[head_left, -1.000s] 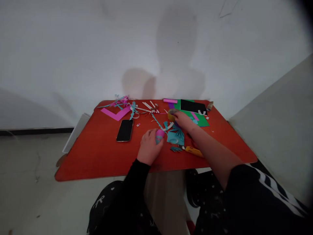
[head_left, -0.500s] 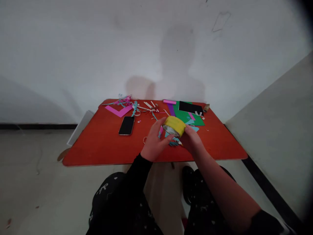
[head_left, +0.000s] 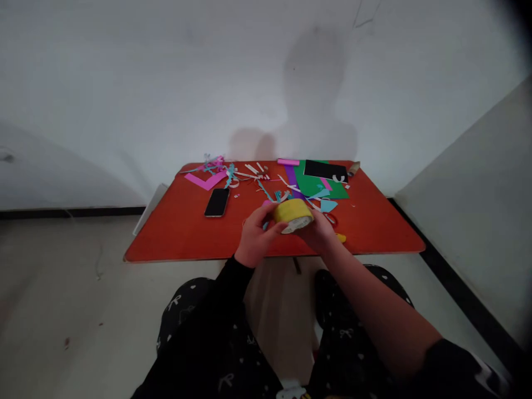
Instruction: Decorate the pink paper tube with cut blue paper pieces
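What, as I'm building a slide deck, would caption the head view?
Left hand and right hand hold a yellow tape roll over a red table scattered with cut paper and a phone.

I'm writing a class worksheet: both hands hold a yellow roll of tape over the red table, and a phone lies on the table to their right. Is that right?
One slip: the left hand and right hand do hold the yellow roll of tape over the red table, but in the head view the phone lies to their left, not right.
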Demonstrator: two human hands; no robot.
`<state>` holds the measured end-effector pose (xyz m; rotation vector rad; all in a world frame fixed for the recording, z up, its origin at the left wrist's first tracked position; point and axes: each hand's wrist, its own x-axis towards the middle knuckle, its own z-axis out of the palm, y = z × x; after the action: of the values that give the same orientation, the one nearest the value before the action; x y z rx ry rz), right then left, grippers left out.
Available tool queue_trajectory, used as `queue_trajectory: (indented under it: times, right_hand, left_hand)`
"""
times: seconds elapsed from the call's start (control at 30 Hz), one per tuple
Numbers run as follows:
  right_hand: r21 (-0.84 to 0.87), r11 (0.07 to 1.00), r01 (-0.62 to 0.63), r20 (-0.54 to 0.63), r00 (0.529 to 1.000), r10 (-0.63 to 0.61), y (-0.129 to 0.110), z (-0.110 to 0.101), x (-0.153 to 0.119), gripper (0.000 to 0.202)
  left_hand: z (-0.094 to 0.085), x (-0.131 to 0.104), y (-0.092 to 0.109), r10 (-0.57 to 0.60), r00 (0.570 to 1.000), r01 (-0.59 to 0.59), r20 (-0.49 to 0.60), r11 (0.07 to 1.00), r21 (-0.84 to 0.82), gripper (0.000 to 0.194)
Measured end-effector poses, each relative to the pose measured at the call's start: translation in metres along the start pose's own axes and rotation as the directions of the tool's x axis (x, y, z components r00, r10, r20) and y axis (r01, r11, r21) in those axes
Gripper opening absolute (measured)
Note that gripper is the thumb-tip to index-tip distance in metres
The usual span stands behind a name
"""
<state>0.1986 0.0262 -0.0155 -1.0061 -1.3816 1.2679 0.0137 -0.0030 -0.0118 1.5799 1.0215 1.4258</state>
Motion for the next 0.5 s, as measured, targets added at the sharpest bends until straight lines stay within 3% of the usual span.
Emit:
queue_trajectory:
  times: [0.1, 0.23, 0.33, 0.43, 0.5]
  right_hand:
    - [0.145, 0.985, -0.094, 0.009, 0.996, 0.094, 0.003, -0.006, 0.002, 0.043]
    - [0.251, 0.958, -0.138, 0.095, 0.989, 0.118, 0.003, -0.01, 0.0, 0.042]
    - [0.152, 0.986, -0.066, 0.142, 0.989, 0.044, 0.001, -0.01, -0.002, 0.048]
    - [-0.06, 0.998, 0.009, 0.18, 0.984, 0.002, -0.002, -0.015, 0.0, 0.051]
    - [-0.096, 0.995, 0.007, 0.192, 0.981, 0.012, -0.004, -0.019, 0.001, 0.05]
  left_hand:
    - [-0.003, -0.002, -0.001, 0.029, 1.0, -0.029, 0.001, 0.994, 0.107, 0.059]
    - [-0.004, 0.002, -0.007, -0.074, 0.994, 0.072, -0.077, 0.997, -0.021, 0.058]
    - [-0.005, 0.004, -0.009, -0.167, 0.98, 0.161, -0.106, 0.985, -0.057, 0.059]
    - [-0.01, 0.004, -0.007, -0.187, 0.982, 0.187, -0.018, 0.982, -0.013, 0.061]
    - [-0.013, 0.004, -0.004, -0.19, 0.981, 0.192, 0.049, 0.981, -0.04, 0.06]
